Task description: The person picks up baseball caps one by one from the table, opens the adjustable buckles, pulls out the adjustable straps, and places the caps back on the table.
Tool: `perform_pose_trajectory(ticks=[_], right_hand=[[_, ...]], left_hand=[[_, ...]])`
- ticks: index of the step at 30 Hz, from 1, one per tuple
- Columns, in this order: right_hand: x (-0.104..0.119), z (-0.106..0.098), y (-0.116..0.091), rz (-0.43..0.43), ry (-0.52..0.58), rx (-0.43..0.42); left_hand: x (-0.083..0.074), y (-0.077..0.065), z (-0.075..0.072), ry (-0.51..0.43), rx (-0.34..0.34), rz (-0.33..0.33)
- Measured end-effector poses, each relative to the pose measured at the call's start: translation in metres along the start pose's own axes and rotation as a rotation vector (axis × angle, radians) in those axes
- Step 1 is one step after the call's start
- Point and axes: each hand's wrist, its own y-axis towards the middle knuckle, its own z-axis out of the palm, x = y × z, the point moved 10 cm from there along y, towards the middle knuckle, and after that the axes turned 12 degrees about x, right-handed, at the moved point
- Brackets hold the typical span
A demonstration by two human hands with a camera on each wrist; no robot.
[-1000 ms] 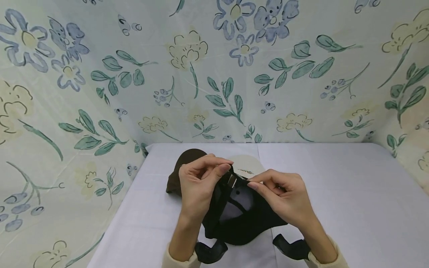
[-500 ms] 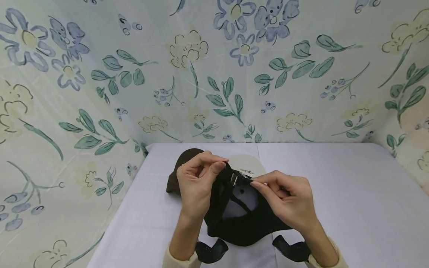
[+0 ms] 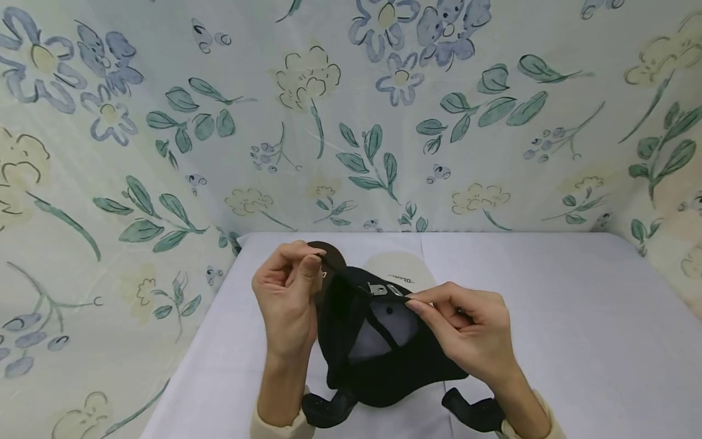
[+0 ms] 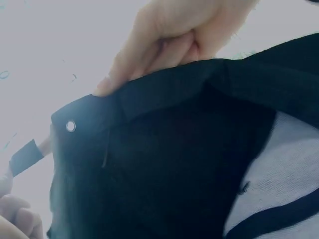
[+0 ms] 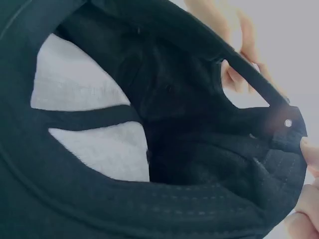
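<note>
A black baseball cap (image 3: pixel 378 384) is held up between my hands, its inside facing me and pale lining panels showing. My left hand (image 3: pixel 287 292) pinches the narrow adjustment strap (image 3: pixel 337 268) near its end, stretched to the upper left. My right hand (image 3: pixel 466 323) pinches the cap's back band between thumb and index finger. A metal buckle (image 3: pixel 377 289) sits on the band between the hands, close to the right fingertips. A small round metal eyelet (image 4: pixel 71 126) shows on the band in the left wrist view. The opening under the strap appears in the right wrist view.
Behind the black cap lie a brown cap (image 3: pixel 329 251), mostly hidden by my left hand, and a cream cap (image 3: pixel 400 267) with dark lettering. They rest on a white-covered table (image 3: pixel 570 305). A flowered curtain (image 3: pixel 351 122) hangs behind and along the left.
My left hand has moved left, drawing the strap out into a longer straight line. The black cap shifted slightly left and its buckle tilted flatter. My right hand stays almost where it was.
</note>
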Motion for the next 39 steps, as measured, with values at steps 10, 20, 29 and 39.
perform_pose_trajectory(ticks=[10, 20, 29, 39], right_hand=[[0.0, 0.002, 0.0, -0.021, -0.011, -0.025], [0.002, -0.004, 0.0, -0.019, -0.021, -0.062], [0.003, -0.014, 0.002, -0.016, 0.01, -0.121], [0.002, -0.032, -0.001, -0.013, -0.059, -0.216]], left_hand=[[0.001, 0.003, -0.004, -0.005, 0.02, -0.019], [0.002, 0.002, -0.007, 0.015, 0.002, -0.041], [0.011, 0.003, -0.011, 0.031, 0.016, -0.099], [0.029, 0.001, -0.005, 0.117, 0.039, -0.232]])
